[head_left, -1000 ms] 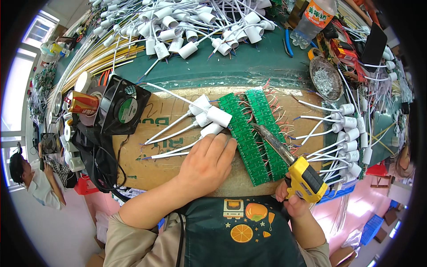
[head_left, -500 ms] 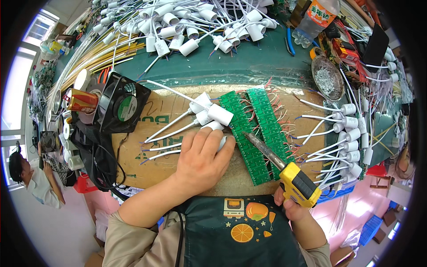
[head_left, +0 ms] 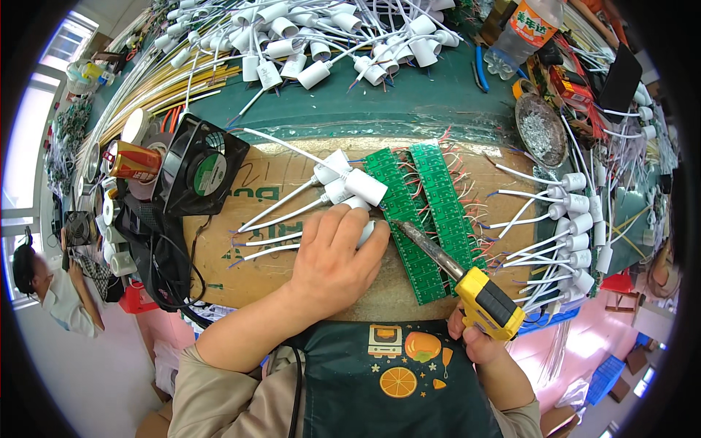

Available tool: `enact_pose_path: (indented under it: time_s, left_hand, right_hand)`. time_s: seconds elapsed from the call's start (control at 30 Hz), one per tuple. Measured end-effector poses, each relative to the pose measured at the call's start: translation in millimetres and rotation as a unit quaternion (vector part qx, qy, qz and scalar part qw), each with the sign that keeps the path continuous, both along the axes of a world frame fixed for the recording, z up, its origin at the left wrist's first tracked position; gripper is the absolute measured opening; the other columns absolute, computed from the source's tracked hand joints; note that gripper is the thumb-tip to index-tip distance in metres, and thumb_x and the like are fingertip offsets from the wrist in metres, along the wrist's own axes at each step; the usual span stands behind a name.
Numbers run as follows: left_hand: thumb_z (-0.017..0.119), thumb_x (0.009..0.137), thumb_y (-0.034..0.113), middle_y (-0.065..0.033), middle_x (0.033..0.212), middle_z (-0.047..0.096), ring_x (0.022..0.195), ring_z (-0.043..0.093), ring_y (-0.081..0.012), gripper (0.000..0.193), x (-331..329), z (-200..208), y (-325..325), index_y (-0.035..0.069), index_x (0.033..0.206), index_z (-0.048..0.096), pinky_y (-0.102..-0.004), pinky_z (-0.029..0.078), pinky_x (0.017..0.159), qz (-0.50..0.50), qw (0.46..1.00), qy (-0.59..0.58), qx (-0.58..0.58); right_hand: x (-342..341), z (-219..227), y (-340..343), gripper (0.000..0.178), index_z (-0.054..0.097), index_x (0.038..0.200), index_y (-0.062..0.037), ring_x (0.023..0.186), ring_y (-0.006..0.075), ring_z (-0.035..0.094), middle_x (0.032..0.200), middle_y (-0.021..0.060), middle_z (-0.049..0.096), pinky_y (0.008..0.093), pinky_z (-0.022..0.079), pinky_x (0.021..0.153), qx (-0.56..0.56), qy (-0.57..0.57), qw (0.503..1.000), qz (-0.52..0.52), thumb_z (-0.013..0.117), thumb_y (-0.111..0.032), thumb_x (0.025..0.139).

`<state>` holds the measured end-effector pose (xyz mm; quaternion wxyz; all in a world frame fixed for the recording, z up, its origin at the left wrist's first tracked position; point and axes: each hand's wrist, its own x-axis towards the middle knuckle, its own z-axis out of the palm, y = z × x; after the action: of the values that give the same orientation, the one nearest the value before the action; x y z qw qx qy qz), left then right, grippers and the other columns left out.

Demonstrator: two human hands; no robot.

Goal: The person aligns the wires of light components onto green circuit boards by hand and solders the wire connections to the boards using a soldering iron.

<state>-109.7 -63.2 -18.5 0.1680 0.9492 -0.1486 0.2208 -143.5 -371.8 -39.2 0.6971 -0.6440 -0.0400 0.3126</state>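
My left hand [head_left: 336,252] is closed around a white lamp holder [head_left: 367,233], most of it hidden by the fingers, at the left edge of a green circuit board [head_left: 410,241]. In my right hand [head_left: 471,337] is a yellow and black soldering gun [head_left: 491,303], pointing up and left. Its metal tip lies over the board's left edge, close to my left fingertips; whether it touches cannot be made out. A second green board [head_left: 447,204] lies alongside, with red and white wires along its edge. Several white lamp holders [head_left: 365,187] with white cables lie beyond my left hand.
A black fan [head_left: 203,171] stands to the left, beside a red and gold can [head_left: 135,160]. Wired lamp holders [head_left: 577,223] line the right side. Beyond the brown work board [head_left: 248,281] are a dish of silvery bits [head_left: 540,131], a plastic bottle [head_left: 522,36] and piled lamp holders [head_left: 315,74].
The soldering gun's tip has shifted slightly left across the board, to its left edge near my left fingers. My left hand keeps its hold, and the whole view has drifted a little.
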Motion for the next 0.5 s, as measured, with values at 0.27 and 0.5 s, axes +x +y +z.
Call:
enact_pose_path:
  time_s: [0.27,0.5]
  left_hand:
    - [0.071,0.065,0.007,-0.0120,0.106,0.053,0.099,0.057,-0.0322,0.043,0,-2,0,0.007,0.108,0.068,-0.0451,0.044,0.083,0.000,1.000,-0.002,-0.002]
    - [0.071,0.066,0.007,-0.0124,0.106,0.053,0.099,0.057,-0.0326,0.042,1,-2,-1,0.007,0.107,0.067,-0.0453,0.045,0.083,0.001,1.000,-0.004,-0.003]
  right_hand:
    - [8,12,8,0.024,0.059,0.084,-0.0085,0.069,0.0155,0.055,0.076,0.0012,0.057,0.0314,0.044,0.062,0.002,-0.017,1.000,0.011,0.069,-0.029,0.092]
    - [7,11,8,0.026,0.058,0.099,-0.0083,0.067,0.0135,0.052,0.075,0.0002,0.052,0.0295,0.043,0.058,0.081,0.021,0.996,0.000,0.070,-0.030,0.092]
